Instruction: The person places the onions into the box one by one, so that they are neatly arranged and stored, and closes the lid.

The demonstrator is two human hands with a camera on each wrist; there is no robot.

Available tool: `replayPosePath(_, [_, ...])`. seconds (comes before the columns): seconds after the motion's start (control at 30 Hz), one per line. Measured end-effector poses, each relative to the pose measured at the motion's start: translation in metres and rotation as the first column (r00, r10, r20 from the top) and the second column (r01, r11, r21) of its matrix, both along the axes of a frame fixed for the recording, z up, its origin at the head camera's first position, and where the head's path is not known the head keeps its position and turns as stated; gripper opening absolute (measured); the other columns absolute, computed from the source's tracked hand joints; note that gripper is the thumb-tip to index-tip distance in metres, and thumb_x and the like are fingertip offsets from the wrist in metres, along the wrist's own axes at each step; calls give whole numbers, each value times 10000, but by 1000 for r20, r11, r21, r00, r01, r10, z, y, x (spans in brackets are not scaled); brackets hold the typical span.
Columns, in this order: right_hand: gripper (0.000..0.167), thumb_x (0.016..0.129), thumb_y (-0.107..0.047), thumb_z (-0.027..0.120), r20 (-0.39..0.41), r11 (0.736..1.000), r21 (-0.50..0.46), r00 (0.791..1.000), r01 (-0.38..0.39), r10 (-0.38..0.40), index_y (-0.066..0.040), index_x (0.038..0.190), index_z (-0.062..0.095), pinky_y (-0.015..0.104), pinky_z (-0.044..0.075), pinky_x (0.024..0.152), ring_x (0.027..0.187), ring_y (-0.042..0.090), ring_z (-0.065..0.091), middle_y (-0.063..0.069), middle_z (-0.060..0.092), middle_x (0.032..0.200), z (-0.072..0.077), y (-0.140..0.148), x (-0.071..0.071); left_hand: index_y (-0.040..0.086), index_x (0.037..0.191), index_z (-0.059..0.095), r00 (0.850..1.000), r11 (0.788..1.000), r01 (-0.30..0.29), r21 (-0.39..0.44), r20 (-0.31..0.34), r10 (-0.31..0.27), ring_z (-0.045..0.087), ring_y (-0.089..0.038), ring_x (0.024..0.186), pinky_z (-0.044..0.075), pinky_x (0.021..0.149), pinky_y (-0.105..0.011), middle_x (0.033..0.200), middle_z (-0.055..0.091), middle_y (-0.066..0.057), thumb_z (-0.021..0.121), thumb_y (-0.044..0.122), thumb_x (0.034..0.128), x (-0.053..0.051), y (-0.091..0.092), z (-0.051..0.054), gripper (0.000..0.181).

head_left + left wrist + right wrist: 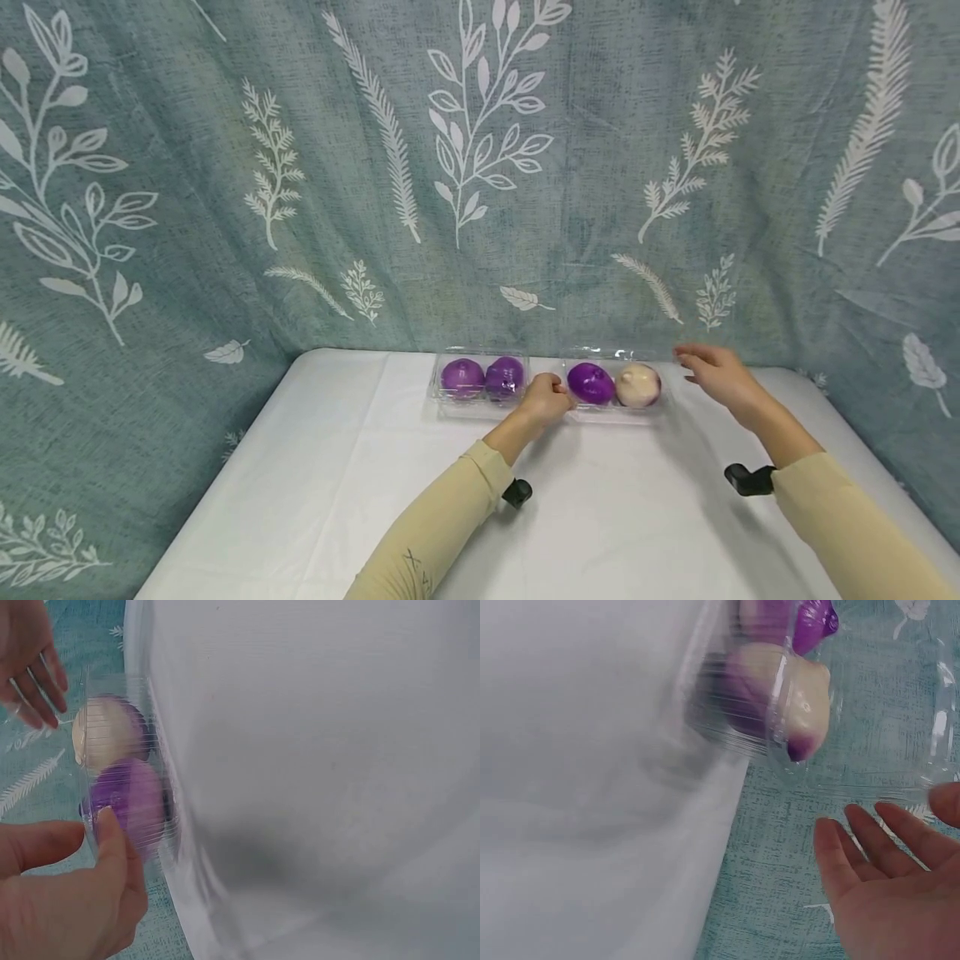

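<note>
Near the back of the table, a clear plastic clamshell container holds a purple onion and a cream-and-purple onion. Its clear lid is raised at the rear. My left hand pinches this container's left front corner between thumb and index finger, beside the purple onion. To the right of the box, my right hand is in the air with fingers extended. In the right wrist view its fingertips are close to the lid's edge; whether the thumb touches it is unclear.
A second clear container with two purple onions stands to the left on the white-covered table. A patterned teal curtain hangs right behind the table. Black wrist-camera mounts stick out below the sleeves.
</note>
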State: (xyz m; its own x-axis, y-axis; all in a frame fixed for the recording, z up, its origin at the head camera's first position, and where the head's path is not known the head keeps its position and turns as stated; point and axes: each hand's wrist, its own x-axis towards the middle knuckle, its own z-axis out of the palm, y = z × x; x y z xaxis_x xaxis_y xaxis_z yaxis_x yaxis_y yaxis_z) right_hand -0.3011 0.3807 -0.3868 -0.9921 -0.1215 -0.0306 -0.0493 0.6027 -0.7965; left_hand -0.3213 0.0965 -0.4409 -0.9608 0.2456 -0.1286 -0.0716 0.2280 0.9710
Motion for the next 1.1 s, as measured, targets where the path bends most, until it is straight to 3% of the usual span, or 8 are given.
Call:
replayPosePath(0.13, [553,1124,-196,337,14,999,20,999,-38,38,179,1521,252,609,447,1102,1386,550,368,417,307,1526,-9,0,7,-132,1508,330,998,999,39,-11,50,-38,698,-272,998,577,980,-380,1031,609,-102,690,66,958,3,-1,1,687])
replayPosePath(0.23, [564,1113,-180,374,33,998,39,998,-49,47,198,1510,239,591,486,1072,1342,549,423,428,345,1487,-18,-1,10,-105,1557,228,993,996,81,25,83,-83,691,-343,1061,568,1003,-425,1114,621,-162,712,239,983,6,-3,0,825])
replayPosePath(0.4, [563,1093,-152,426,88,997,65,995,-44,38,218,1484,261,547,553,998,1267,529,505,410,457,1383,-31,-1,12,-55,1575,211,993,993,77,90,83,-84,683,-381,1073,604,936,-414,1281,585,-255,605,418,1036,9,-4,-5,818])
replayPosePath(0.53, [532,1076,-106,443,121,999,32,992,-36,32,242,1450,291,491,594,934,1165,459,610,382,583,1276,-36,1,14,-44,1565,237,994,986,65,156,80,-78,703,-339,957,634,853,-383,1265,591,-271,490,235,1094,8,0,-10,603])
replayPosePath(0.7, [509,1068,-55,450,134,998,-59,991,-21,28,267,1428,289,386,625,846,967,276,708,289,697,1095,-38,0,15,-55,1548,256,995,977,38,209,84,-56,637,-199,730,647,772,-337,1145,623,-291,430,-44,1031,7,4,-12,546])
replayPosePath(0.93, [498,1044,-38,490,120,998,-59,993,-12,19,260,1410,333,360,631,788,862,196,690,192,721,998,-39,-4,13,-75,1518,297,998,981,-8,195,57,-3,570,-156,650,633,681,-303,838,571,-99,417,-155,945,8,4,-13,590])
replayPosePath(1.03, [503,1028,-34,500,112,999,-48,993,-18,23,266,1399,343,366,632,779,847,198,692,186,728,977,-38,-6,11,-77,1518,304,998,980,-28,195,57,17,558,-154,650,633,688,-320,851,574,-111,425,-174,921,8,4,-12,617])
replayPosePath(1.1, [513,1036,-41,495,129,998,-51,991,-25,31,268,1408,325,379,633,807,882,220,703,214,725,1013,-36,-6,10,-73,1537,285,997,982,-30,188,73,17,595,-177,680,641,748,-355,964,624,-169,447,-139,960,8,3,-10,603])
